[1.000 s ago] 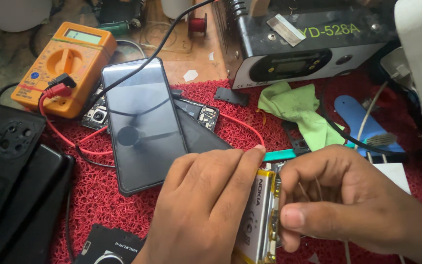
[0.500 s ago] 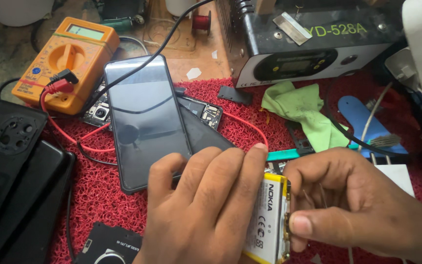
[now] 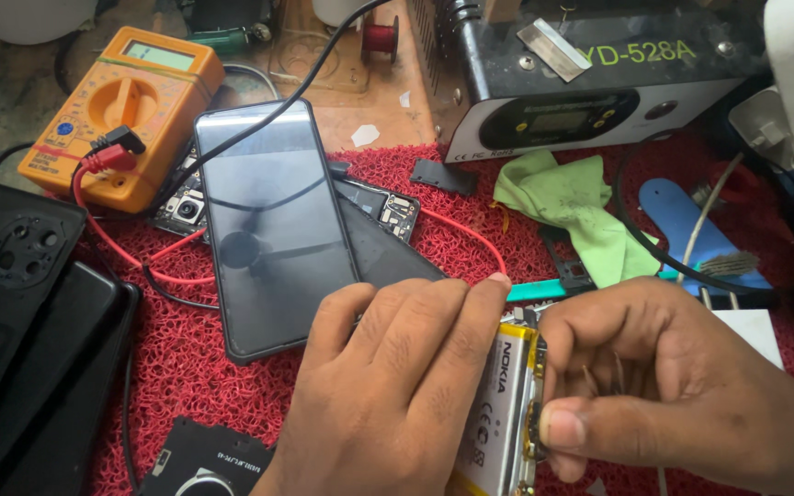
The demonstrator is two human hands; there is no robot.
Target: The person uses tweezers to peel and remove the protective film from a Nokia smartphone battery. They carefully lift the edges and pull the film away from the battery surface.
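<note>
My left hand [image 3: 388, 386] lies flat with fingers together, pressing down on a flat silver and yellow phone battery [image 3: 500, 413] on the red mat. My right hand [image 3: 663, 386] pinches the battery's right edge between thumb and fingers; a thin tool may sit in the fingers, but it is mostly hidden. A black smartphone [image 3: 273, 225] with a dark screen lies just left of my left hand, over an opened phone body [image 3: 374, 216] with bare circuit boards.
An orange multimeter [image 3: 121, 110] with red and black leads sits at back left. Dark phone back covers [image 3: 20, 312] lie at left. A black and white bench unit [image 3: 590, 92] stands behind. A green cloth [image 3: 572, 207], teal tool [image 3: 535, 289] and blue holder [image 3: 691, 225] lie at right.
Both hands stay on the battery; they have shifted slightly down and right in view, and my left fingers have flattened further over it.
</note>
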